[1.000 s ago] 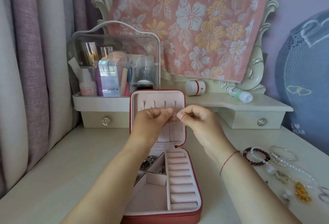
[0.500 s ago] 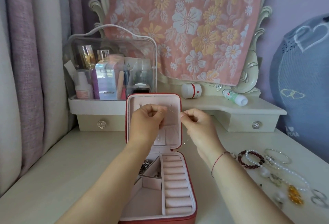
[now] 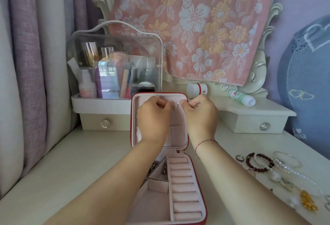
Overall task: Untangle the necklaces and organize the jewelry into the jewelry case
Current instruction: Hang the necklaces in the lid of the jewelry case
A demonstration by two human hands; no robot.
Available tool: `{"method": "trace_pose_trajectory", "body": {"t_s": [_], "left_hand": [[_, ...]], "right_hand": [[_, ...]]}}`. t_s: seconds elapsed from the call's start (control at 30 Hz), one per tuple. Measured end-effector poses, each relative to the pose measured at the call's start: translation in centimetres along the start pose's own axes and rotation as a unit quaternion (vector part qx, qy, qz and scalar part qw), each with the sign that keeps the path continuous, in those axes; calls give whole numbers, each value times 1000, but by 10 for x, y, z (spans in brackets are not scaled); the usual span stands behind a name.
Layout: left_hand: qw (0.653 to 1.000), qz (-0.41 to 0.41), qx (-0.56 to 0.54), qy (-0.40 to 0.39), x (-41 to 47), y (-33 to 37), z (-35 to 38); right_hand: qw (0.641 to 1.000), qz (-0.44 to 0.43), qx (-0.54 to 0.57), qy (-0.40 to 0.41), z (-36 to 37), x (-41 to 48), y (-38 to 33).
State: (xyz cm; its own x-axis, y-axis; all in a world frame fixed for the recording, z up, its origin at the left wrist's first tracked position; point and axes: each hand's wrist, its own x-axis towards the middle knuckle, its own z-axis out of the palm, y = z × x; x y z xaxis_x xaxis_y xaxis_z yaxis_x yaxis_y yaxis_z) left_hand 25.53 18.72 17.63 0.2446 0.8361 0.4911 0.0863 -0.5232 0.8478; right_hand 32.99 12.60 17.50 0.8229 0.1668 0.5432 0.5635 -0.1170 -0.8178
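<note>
Both hands have risen since half a second ago and drawn closer, from the lid's middle to its top edge. At far left a clear organizer [image 3: 114,64] of cosmetics stands on the raised shelf, out of the way. In front of it the case [image 3: 204,207] lies on the table [image 3: 80,162] with its lid [image 3: 134,126] propped upright facing the person, so the hanging row along the lid's top is within reach. The left hand [image 3: 153,117] has its fingers curled, with thumb and forefinger pinching one end of a thin necklace [image 3: 175,104]. The short silvery stretch of necklace between the hands sits right against the lid's upper lining. The right hand [image 3: 199,117] pinches the other end in the same way. Holding it by both ends keeps so fine a chain taut and, I judge, lets it be guided onto a hook; the hooks themselves are hidden behind the fingers, so I cannot tell whether it has caught. Below the hands, dark jewelry [image 3: 154,166] already lies in a small left compartment of the base, and the ring rolls [image 3: 184,185] beside it show nothing on them. Further right on the table wait a dark bead bracelet [image 3: 249,162], pearls [image 3: 275,176] and a gold piece [image 3: 308,201], spread apart, likely so each can be picked up singly.
</note>
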Motion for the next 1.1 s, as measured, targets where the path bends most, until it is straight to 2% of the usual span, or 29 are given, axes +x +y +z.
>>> {"method": "trace_pose_trajectory", "body": {"t_s": [0.17,0.3,0.43,0.53,0.57,0.63,0.7,0.77,0.9,1.0,1.1], "left_hand": [[999,3,30,16,0,0,-2],[998,3,66,-20,-6,-5,-6],[992,-19,81,-96,-12,-12,-18],[981,-68,-20,-182,-18,-10,-32],[972,-89,-66,-209,-20,-7,-37],[956,-114,-127,-241,-25,-2,-42],[952,-121,-151,-237,-28,0,-43],[961,-100,-137,-220,-29,-3,-42],[981,35,5,-188,-29,-20,-39],[978,100,87,-163,-29,-28,-37],[964,143,185,-130,-30,-29,-33]], "right_hand": [[995,-35,-88,8,3,-5,-1],[990,-17,-139,-13,-2,-13,4],[989,14,-118,-91,-11,-17,8],[980,49,-45,-190,-20,-22,5],[968,89,2,-233,-24,-27,2],[918,195,90,-334,-31,-37,-3],[866,239,117,-423,-35,-46,-5],[856,208,93,-464,-41,-51,-9],[882,81,-34,-462,-62,-53,-17],[882,17,-110,-457,-82,-59,-20],[874,0,-162,-459,-97,-64,-21]]}}
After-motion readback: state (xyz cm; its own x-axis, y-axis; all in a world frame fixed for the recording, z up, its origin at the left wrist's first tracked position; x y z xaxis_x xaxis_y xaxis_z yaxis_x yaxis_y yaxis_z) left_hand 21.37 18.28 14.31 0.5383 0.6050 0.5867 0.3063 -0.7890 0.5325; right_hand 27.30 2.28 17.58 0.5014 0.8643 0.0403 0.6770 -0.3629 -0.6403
